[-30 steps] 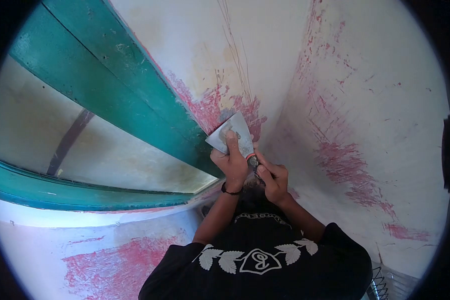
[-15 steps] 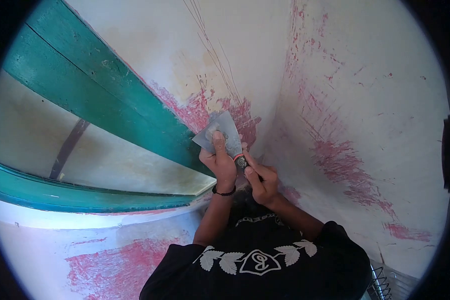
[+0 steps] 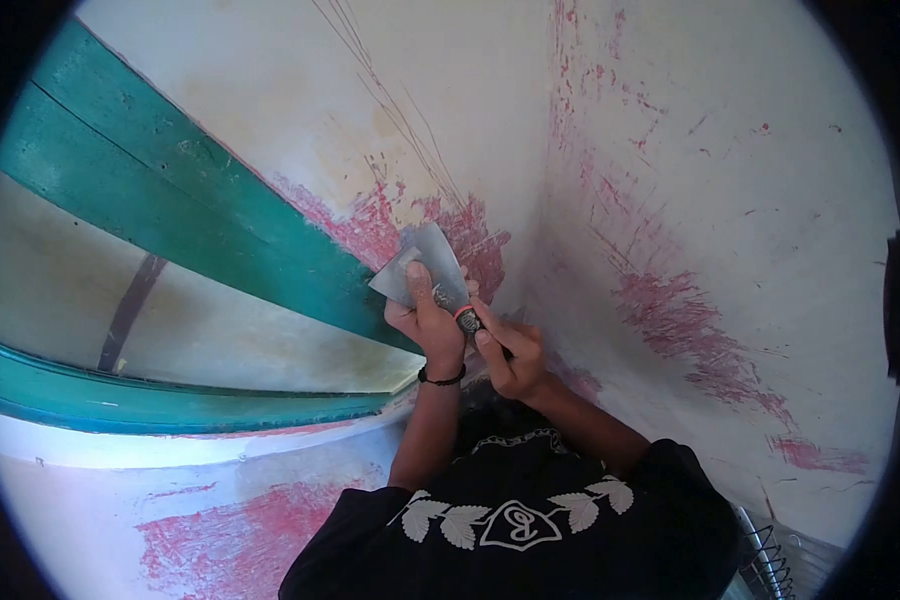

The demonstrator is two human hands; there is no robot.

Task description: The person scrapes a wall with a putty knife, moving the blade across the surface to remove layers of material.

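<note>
A putty knife (image 3: 443, 262) with a wide, flat metal blade and a dark handle with a red-orange band is held up before my chest. My left hand (image 3: 432, 325), with a dark bracelet at the wrist, pinches the blade; its thumb lies across the near face and the other fingers are mostly hidden behind. Pale residue clings to the metal around that thumb. Closed around the handle, my right hand (image 3: 513, 358) sits to the right and slightly lower. Beyond the blade is a wall patch with scraped reddish marks (image 3: 485, 250).
A green wooden frame (image 3: 195, 200) runs diagonally at left around a pale panel (image 3: 240, 325). The right wall (image 3: 750, 260) meets the far wall in a corner and carries red scrape marks. Metal coils (image 3: 763, 560) show at lower right.
The hands and putty knife appear slightly further left, as do the walls and frame, so the view has shifted. My left thumb has moved a little across the blade.
</note>
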